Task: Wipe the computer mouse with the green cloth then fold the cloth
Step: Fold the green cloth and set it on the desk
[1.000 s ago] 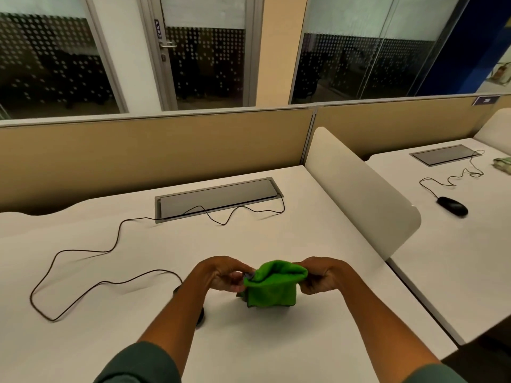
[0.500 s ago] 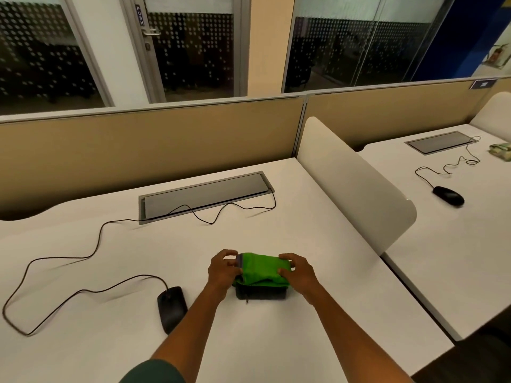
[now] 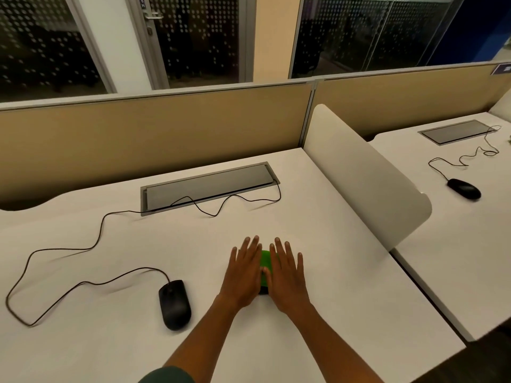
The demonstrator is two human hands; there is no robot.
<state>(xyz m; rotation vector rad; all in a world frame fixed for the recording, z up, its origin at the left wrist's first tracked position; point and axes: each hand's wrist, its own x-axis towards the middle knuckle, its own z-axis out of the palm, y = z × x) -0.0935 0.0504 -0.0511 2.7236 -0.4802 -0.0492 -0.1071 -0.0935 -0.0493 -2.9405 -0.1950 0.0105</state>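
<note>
A dark green sleeve (image 3: 168, 375) is seen at the lower edge. Both palms are laid flat, fingers extended, on the folded green cloth (image 3: 266, 262) on the white desk (image 3: 110, 349): the left hand (image 3: 244, 275) covers its left part, the right hand (image 3: 286, 276) its right part; nothing is grasped. Only a narrow green strip is visible between the hands. The black computer mouse (image 3: 174, 304) is positioned on the desk to the left of the cloth, apart from it. Its cable (image 3: 83, 248) is routed in loops back to the grey cable hatch (image 3: 208, 186). A second mouse (image 3: 464, 188) is located on the neighbouring desk (image 3: 456, 258).
</note>
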